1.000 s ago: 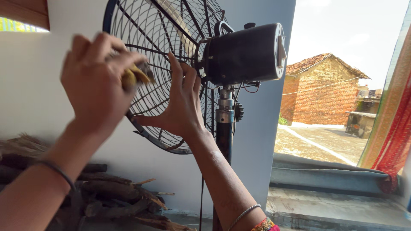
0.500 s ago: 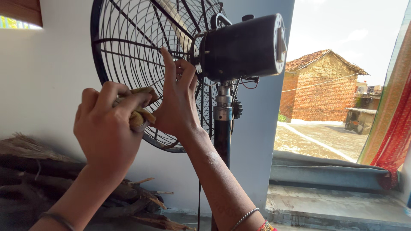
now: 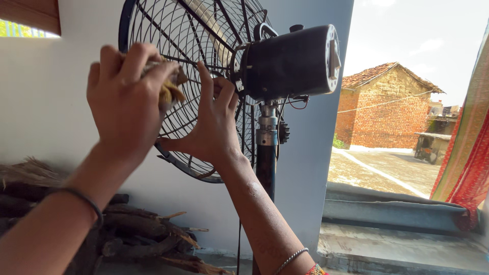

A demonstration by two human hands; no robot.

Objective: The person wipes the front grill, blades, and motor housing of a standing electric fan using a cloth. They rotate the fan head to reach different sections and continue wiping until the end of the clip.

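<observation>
Against fan grille (image 3: 153,30), cloth (image 3: 170,86) (left hand (image 3: 125,102))

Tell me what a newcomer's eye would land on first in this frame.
The big black fan grille fills the upper middle, with its dark motor housing jutting right atop a pole. The left hand presses a yellowish cloth against the wires, while the right hand lies flat on the grille beside it. At right, an open doorway shows a brick building, and firewood lies piled at lower left.
</observation>
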